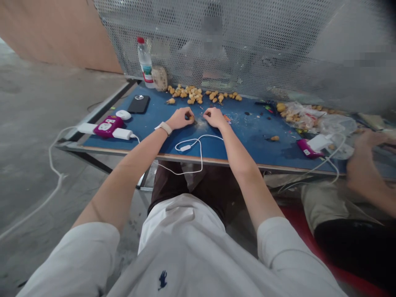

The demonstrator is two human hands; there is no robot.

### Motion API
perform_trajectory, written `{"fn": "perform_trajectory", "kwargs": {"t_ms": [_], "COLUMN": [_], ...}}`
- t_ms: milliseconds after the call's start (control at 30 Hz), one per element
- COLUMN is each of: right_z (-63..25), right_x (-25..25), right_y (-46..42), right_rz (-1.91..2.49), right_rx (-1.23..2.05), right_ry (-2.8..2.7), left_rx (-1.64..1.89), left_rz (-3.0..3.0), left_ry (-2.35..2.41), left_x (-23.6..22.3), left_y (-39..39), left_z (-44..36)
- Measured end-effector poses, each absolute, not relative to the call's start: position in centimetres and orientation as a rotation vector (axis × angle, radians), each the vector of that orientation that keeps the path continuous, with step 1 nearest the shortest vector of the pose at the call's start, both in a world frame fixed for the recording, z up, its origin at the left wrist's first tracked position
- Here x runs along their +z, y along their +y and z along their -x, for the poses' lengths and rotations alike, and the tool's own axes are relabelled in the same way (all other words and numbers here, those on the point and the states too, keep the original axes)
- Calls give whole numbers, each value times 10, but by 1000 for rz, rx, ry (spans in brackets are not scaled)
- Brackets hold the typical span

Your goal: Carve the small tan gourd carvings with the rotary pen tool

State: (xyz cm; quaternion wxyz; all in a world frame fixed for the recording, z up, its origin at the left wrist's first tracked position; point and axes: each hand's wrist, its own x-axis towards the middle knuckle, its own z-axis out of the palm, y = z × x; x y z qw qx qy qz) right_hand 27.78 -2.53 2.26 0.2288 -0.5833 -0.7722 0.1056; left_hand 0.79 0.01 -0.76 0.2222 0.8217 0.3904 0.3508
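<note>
My left hand [181, 117] rests on the blue table [247, 140] with its fingers curled round a small tan piece [191, 119]. A short way to the right, my right hand [215, 117] is pinched shut on something too small to make out. Between the two hands lies a pale dusty patch [201, 121]. Beyond them, several tan lumps [193, 94] lie in a loose row near the mesh screen. A white cable [193, 144] loops across the table just behind my wrists.
A black phone [139, 103], a magenta power bank [108, 126] and white chargers [122, 133] lie at the left. A water bottle [145, 62] stands at the back. Another person's arm [368, 165] works at the right beside plastic bags [305, 115] and a magenta device [305, 149].
</note>
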Motion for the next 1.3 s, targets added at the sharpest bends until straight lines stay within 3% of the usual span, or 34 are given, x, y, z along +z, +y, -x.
{"fn": "perform_trajectory", "kwargs": {"t_ms": [433,833,1300], "right_z": [-277,-319,-313], "right_x": [11,30,28], "right_y": [-27,-35,-39], "right_rz": [1310,1517,1215], "right_rx": [373,473,600], "right_ry": [-2259,-2191,-2148], "left_rx": [805,876,968], "left_rz": [-2417,-2309,-2207], "left_ry": [1131,1108,989], "left_x": [-9,-10,-7], "left_y": [3,6,8], "left_z": [-19,-11,-4]}}
